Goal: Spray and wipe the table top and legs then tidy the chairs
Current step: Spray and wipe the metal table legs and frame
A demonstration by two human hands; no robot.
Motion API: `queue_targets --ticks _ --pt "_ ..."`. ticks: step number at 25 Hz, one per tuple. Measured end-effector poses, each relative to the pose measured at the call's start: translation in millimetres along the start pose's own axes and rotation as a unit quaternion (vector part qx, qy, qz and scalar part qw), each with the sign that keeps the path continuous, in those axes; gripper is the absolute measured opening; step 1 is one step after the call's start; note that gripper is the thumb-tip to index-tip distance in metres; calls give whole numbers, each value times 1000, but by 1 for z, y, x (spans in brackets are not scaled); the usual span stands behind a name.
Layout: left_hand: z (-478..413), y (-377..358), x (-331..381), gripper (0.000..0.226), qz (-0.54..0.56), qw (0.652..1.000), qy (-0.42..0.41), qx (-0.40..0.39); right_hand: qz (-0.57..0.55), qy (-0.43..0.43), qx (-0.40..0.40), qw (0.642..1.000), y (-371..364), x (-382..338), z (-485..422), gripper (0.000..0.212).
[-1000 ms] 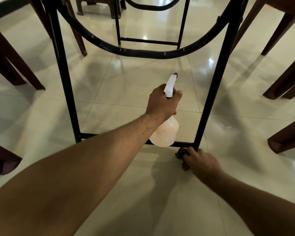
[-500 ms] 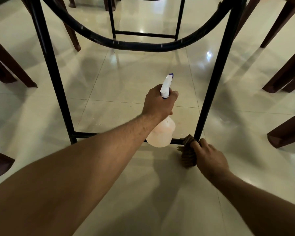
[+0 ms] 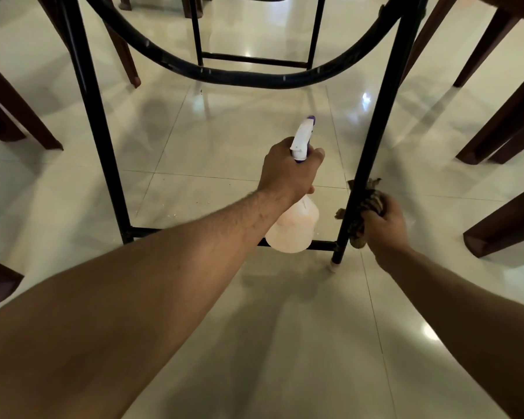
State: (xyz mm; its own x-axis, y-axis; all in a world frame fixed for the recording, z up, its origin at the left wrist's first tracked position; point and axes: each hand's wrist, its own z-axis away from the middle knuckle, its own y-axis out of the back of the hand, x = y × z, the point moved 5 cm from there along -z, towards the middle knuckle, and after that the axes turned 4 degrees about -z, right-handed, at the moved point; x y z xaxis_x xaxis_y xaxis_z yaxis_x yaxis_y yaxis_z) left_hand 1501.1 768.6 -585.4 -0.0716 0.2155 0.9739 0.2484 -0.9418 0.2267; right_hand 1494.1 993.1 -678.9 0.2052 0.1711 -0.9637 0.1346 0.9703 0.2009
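The right hand [image 3: 384,225] grips a bunched cloth [image 3: 371,204] against the black table leg [image 3: 375,131], low down near the bottom crossbar [image 3: 194,234]. The leg's long axis runs steeply up from the fingers, so most of it lies above. The left hand [image 3: 288,173], fingers curled round the spray bottle [image 3: 294,228], hangs just left of it.

1. Two hands: left hand [image 3: 288,173], right hand [image 3: 384,222].
2. One spray bottle [image 3: 294,228].
3. One cloth [image 3: 368,204].
4. Four black table legs [image 3: 375,125]: two near, two far.
5. Two low crossbars [image 3: 254,59].
6. Two curved bars [image 3: 254,80], the upper one barely showing.
7. Brown chair legs [image 3: 25,116]: at least eight, several cropped.
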Motion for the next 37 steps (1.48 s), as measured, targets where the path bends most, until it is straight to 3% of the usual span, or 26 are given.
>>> queue_targets --ticks 1,3,5,9,11,13,16,17,19,21,23,24,26,28,30,31,33,35,37 --pt "2 -2 -1 22 -10 1000 -1 -7 22 -6 -29 999 -7 5 5 34" --pt "4 -3 -6 21 -20 1000 -3 -15 139 -134 -91 977 -16 42 21 30" --pt "6 -2 -8 20 -23 1000 -2 -16 214 -215 -99 948 -15 62 24 23" --pt "5 4 -22 20 -45 999 15 -6 13 -139 40 989 -11 41 6 34" --pt "6 6 -27 20 -62 998 17 -5 8 -149 65 987 -14 47 16 31" --pt "6 10 -30 20 -72 997 22 -4 97 -225 -11 970 -24 63 32 23" --pt "7 17 -36 16 -113 992 40 -33 187 -267 -114 939 -19 58 29 31" --pt "10 20 -39 14 -129 989 50 -49 210 -252 -101 939 -14 47 25 31" --pt "17 28 -41 12 -150 984 61 -73 269 -190 1 944 -6 27 18 37" --pt "23 37 -41 19 -166 981 65 -82 236 -148 90 956 -21 20 30 52" --pt "27 50 -37 22 -176 979 61 -82 227 -166 110 953 -54 28 49 61" --pt "28 57 -34 21 -175 980 59 -78 255 -168 90 948 -70 34 57 61" --pt "30 74 -31 19 -173 981 54 -69 360 -127 -100 919 -114 40 74 58" --pt "33 89 -30 16 -171 982 49 -64 450 -53 -328 829 -157 36 107 53" --pt "35 101 -31 15 -172 982 39 -65 490 -52 -438 752 -185 34 139 55" --pt "37 107 -32 16 -176 982 35 -66 518 -56 -460 719 -194 33 152 56" --pt "40 118 -33 14 -195 978 34 -66 544 -51 -462 698 -202 23 160 53" --pt "47 127 -35 10 -217 973 41 -67 547 -56 -437 712 -193 -2 154 44" --pt "59 130 -35 8 -233 968 52 -78 533 -22 -369 761 -175 -33 140 34"
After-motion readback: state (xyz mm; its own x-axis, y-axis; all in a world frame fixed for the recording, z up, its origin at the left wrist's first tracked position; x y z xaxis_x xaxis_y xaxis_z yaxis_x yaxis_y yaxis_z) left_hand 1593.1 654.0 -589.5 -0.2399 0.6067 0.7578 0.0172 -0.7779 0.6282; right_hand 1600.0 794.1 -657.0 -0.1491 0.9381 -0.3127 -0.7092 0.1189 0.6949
